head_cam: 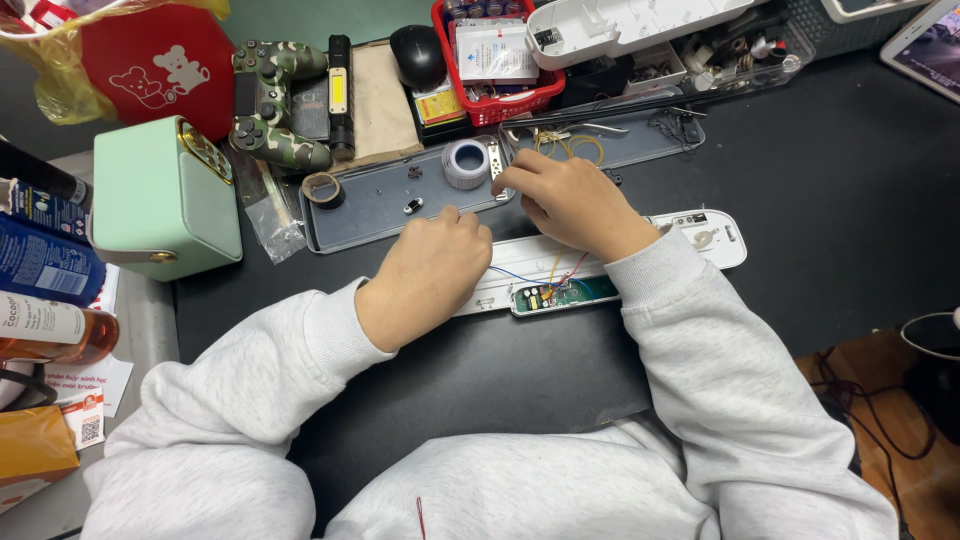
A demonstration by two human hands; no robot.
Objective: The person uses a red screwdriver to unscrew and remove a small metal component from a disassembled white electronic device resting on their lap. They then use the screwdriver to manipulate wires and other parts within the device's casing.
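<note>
Cluttered black counter [800, 200]: both hands' fingers, left hand [425, 275] and right hand [575, 205], are curled over the opened white casing [690, 232], grip hidden; its thin wires [520, 277] are best handled gently.

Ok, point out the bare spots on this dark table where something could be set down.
Widest free patch: the dark table right of the opened white housing, below the grey tray. A smaller strip lies before the circuit board, between the sleeves. The back edge is crowded: red basket, camouflage controller, mint box and both hands.
</note>
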